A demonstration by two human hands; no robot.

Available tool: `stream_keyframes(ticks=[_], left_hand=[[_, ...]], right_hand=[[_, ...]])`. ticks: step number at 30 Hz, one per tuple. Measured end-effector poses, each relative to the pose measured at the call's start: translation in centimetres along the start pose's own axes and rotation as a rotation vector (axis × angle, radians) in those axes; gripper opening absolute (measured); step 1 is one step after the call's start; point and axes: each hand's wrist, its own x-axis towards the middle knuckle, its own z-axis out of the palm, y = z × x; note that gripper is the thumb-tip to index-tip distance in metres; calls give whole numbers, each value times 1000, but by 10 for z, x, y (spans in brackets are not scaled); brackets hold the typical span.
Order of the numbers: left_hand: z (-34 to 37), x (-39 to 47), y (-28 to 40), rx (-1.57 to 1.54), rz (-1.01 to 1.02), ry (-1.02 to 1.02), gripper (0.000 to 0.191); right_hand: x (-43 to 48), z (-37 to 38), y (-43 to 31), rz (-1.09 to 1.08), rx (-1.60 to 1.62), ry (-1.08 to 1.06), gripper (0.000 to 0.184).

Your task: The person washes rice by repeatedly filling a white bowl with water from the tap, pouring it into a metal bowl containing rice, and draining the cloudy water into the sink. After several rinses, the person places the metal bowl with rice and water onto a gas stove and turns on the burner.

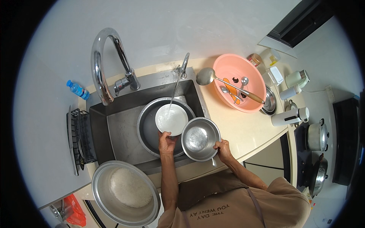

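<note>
My left hand (166, 142) grips the near rim of a white bowl (172, 119), thumb on the edge. A thin stream of water from the small curved tap (185, 62) falls into this bowl. Beneath it, a large round metal basin (146, 142) rests in the dark sink (122, 128). My right hand (223, 149) holds a stainless steel bowl (201, 139) by its right rim, over the sink's right edge. At the lower left stands a large metal pot (98, 196) with white rice grains (131, 188) inside.
A pink plastic basin (256, 74) with a ladle (205, 76) and spoons stands on the right counter, near jars, bottles and a white flask (289, 116). A large chrome faucet (98, 65) arches over the sink's left side. A dish rack (82, 134) with a knife (71, 142) is at the left.
</note>
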Motion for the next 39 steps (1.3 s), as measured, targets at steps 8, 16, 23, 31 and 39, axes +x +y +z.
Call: stream_keyframes(ticks=[8,16,23,31,39], left_hand=[[-6,4,-1,5,-14,24,59],[-3,2,-1,26,-5,26,66],[-3,1,-1,24,-12,34,64],[-4,2,-2,25,-14,38,62],[-4,2,-1,20,-13,27,61]], right_hand=[[0,1,-2,9,3,-4,12],[-2,2,-4,-7,17,-25,12],[-1,0,-4,-5,11,-31,11],[0,-3,0,-16,8,-29,10],[-2,0,-2,-3,5,-10,10]])
